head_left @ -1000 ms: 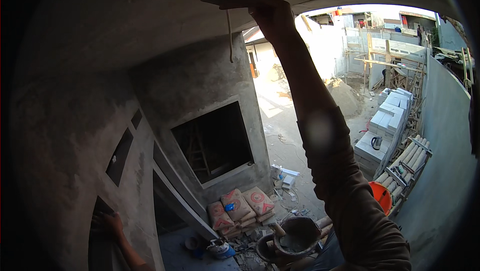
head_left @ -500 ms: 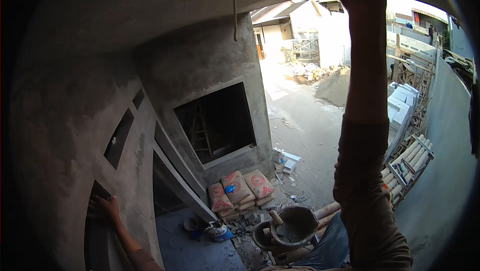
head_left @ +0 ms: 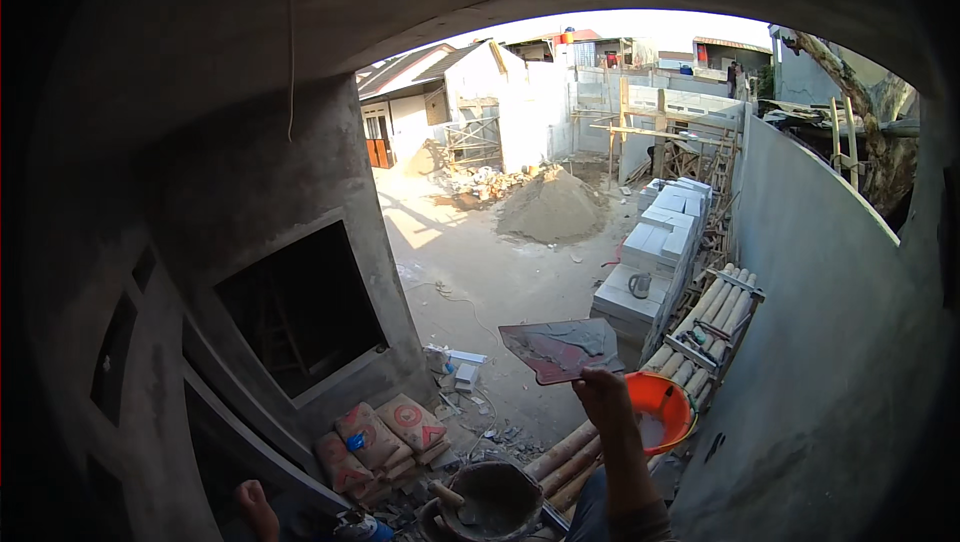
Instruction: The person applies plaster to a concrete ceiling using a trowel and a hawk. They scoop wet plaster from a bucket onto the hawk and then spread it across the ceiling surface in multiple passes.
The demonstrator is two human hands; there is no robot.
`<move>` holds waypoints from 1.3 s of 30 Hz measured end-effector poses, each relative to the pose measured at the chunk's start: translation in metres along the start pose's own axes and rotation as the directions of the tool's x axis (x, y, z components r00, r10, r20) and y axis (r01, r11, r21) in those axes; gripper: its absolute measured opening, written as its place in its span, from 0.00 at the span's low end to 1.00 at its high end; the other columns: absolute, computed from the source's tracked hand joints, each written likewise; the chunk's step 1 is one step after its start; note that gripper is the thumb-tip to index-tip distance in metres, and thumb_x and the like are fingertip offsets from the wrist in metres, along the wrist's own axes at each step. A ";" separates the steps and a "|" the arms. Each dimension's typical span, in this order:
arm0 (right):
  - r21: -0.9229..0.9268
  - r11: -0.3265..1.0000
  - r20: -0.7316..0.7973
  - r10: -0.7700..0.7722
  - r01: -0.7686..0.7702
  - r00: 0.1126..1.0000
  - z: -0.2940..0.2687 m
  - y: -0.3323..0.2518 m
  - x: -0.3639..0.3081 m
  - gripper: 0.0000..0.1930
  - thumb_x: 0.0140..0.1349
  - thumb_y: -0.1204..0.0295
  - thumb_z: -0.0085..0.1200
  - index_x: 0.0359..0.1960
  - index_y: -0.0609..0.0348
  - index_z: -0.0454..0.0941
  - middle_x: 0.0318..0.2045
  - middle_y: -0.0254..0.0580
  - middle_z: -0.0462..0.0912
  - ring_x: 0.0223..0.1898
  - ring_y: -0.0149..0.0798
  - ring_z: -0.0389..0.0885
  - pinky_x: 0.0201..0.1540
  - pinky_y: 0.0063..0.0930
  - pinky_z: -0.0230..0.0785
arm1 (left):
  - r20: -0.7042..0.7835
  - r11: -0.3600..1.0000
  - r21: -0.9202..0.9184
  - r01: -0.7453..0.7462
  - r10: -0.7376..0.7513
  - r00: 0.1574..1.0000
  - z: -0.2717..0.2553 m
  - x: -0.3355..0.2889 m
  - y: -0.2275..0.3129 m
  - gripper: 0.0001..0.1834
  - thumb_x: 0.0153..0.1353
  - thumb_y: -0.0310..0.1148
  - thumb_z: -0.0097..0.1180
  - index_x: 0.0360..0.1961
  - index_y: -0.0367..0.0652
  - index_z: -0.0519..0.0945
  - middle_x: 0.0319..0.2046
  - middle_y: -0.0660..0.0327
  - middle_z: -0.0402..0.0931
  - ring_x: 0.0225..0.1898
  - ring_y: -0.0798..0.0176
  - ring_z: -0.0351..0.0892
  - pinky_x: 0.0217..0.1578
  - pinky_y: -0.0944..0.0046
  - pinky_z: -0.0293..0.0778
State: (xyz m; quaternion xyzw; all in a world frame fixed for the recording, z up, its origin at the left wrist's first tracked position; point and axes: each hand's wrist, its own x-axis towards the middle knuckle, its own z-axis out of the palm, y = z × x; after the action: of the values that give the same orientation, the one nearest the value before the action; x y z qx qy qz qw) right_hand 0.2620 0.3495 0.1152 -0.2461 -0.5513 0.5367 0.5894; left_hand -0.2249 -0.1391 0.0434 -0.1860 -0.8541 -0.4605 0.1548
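Note:
My right hand point(head_left: 606, 400) is closed around a plastering float point(head_left: 562, 350), a flat reddish plate with wet grey mortar on its upper face. It is held out in front of me, tilted slightly. Behind and to the right of that wrist stands an orange bucket point(head_left: 678, 404) with pale liquid in it. My left hand point(head_left: 257, 510) hangs at the lower left with its fingers curled in and nothing visible in them. Between my arms, lower down, is a black mortar bucket point(head_left: 520, 498); a wooden handle point(head_left: 445, 493) sticks up at its left rim.
Stacked cement bags point(head_left: 372, 434) lie below the dark window opening point(head_left: 300, 307). Bamboo poles point(head_left: 560, 457) run beside the mortar bucket. A bamboo rack point(head_left: 715, 317) and white blocks point(head_left: 655, 232) line the right wall point(head_left: 830, 322). A sand heap point(head_left: 555, 204) rises farther out. Overhead hangs a cable point(head_left: 291, 72).
My right arm has come down from the ceiling, bringing the float into view. My left hand has left the wall opening and dropped lower. The view has swung right, revealing the orange bucket.

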 end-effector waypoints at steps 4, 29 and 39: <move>-0.464 0.854 0.042 -0.243 0.234 0.969 -0.051 0.049 -0.025 0.06 0.56 0.85 0.59 0.31 0.60 0.79 0.28 0.25 0.77 0.32 0.24 0.75 0.37 0.20 0.70 | 0.866 0.541 -0.071 0.838 -0.383 0.321 0.134 -0.093 -0.001 0.34 0.66 0.59 0.50 0.66 0.49 0.68 0.62 0.51 0.67 0.54 0.48 0.77 0.52 0.47 0.74; 0.495 0.866 -0.325 0.108 0.072 0.939 -0.175 -0.160 -0.093 0.08 0.61 0.82 0.49 0.42 0.69 0.74 0.41 0.49 0.81 0.34 0.36 0.77 0.29 0.26 0.66 | 0.781 0.443 0.230 0.866 -0.615 0.107 0.264 -0.232 -0.042 0.35 0.70 0.59 0.40 0.64 0.40 0.70 0.61 0.53 0.70 0.63 0.51 0.68 0.63 0.48 0.60; 0.531 0.819 -0.353 0.449 -0.219 0.821 -0.263 -0.029 -0.093 0.04 0.58 0.83 0.51 0.35 0.66 0.73 0.36 0.48 0.80 0.35 0.40 0.78 0.32 0.26 0.70 | 0.866 0.760 0.250 0.600 -0.453 0.212 0.285 -0.290 -0.094 0.18 0.60 0.39 0.59 0.45 0.37 0.81 0.37 0.59 0.83 0.39 0.64 0.80 0.40 0.68 0.73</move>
State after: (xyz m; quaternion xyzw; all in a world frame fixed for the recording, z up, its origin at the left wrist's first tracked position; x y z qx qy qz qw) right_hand 0.5302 0.3361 0.0333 -0.3130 -0.1947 0.6762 0.6379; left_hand -0.0390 0.0035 -0.3016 -0.1080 -0.7750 -0.3709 -0.5001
